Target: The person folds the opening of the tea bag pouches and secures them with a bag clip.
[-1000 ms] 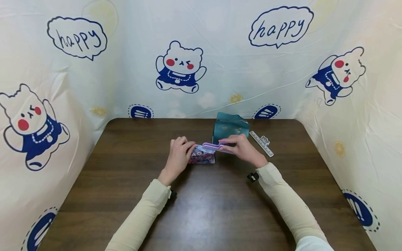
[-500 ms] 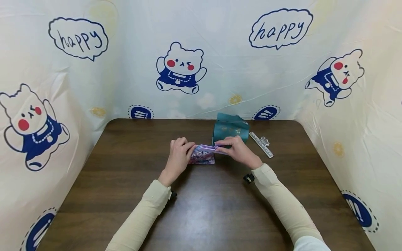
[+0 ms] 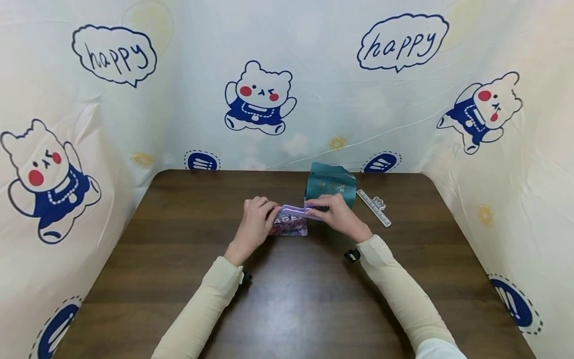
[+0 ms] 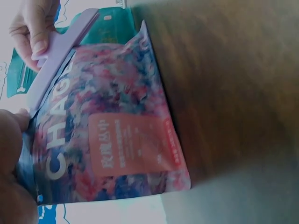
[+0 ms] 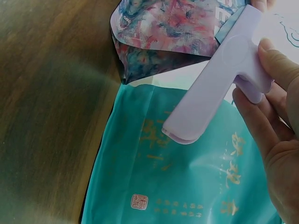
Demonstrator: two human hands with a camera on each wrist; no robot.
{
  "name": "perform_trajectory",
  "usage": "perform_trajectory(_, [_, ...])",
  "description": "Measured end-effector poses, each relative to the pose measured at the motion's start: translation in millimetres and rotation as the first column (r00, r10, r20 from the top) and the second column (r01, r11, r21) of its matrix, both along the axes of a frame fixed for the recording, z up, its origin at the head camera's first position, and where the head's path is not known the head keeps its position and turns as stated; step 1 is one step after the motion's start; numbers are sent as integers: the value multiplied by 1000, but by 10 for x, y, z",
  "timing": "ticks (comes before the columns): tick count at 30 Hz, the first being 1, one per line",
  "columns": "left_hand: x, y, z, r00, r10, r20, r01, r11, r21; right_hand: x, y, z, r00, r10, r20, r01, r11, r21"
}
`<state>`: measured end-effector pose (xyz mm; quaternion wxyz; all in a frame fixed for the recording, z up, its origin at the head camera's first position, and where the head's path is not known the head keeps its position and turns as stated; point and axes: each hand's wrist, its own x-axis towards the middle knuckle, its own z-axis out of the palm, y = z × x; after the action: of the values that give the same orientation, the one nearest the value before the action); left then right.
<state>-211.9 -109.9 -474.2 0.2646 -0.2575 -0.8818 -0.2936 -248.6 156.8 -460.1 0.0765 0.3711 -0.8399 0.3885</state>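
A pouch (image 4: 121,84) with a pink and blue floral print and white lettering stands on the table in front of me. My left hand (image 3: 255,224) grips its top edge at the left end. Between thumb and fingers, my right hand (image 3: 338,214) pinches the handles of a light purple bag clip (image 5: 217,79). The long bar of the clip lies along the pouch's folded top edge, its far end by the left fingertips. Whether its jaws are clamped on the edge cannot be told.
Just behind the right hand stands a teal pouch (image 3: 329,183) with gold writing. To its right, a white bag clip (image 3: 374,208) lies on the brown wooden table (image 3: 287,299). A printed cloth (image 3: 314,99) hangs around the table's back and sides.
My right hand has moved left with the purple clip, bringing it along the pouch's top edge. The left hand has stayed in place on the pouch.
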Motion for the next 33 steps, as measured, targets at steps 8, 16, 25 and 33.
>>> perform_trajectory(8, [4,-51,-5,999,9,-51,-8,1000,23,-18,-23,-3,1000,12,-6,-12,1000,-6])
perform_trajectory(16, [18,-16,-32,997,57,-50,-55,998,41,-18,-94,2,999,11,-46,-12,1000,-19])
perform_trajectory(25, [22,-39,-20,998,51,-47,-51,999,14,-11,-123,9,999,-10,-38,9,1000,-26])
perform_trajectory(33, [27,-71,-63,999,13,-46,-7,993,116,3,-126,-17,999,-8,-52,6,999,-33])
